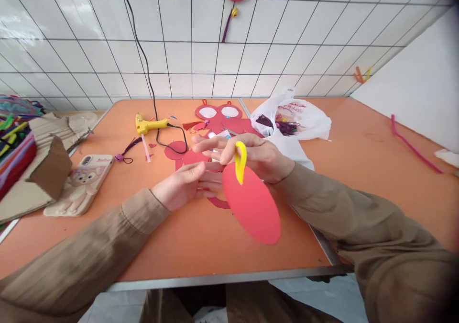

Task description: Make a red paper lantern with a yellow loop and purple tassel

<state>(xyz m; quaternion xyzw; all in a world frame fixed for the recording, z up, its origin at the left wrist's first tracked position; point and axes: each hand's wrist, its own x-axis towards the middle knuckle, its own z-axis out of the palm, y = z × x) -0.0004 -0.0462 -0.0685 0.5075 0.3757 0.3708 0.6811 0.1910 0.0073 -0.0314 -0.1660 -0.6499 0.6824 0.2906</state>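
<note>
A red oval piece hangs below my right hand by a yellow loop at its top. The loop is hooked around a finger of my right hand, whose fingers stretch to the left. My left hand is just left of the oval, fingers spread, with nothing visible in it. The two hands are close together, and their fingertips overlap in view. Behind and beneath them lie red paper pieces, partly covered by the hands.
A yellow glue gun with a black cord stands behind left. At left are a phone, cardboard and colourful fuzzy sticks. A white plastic bag lies behind right. Red cut-outs lie near the tiled wall.
</note>
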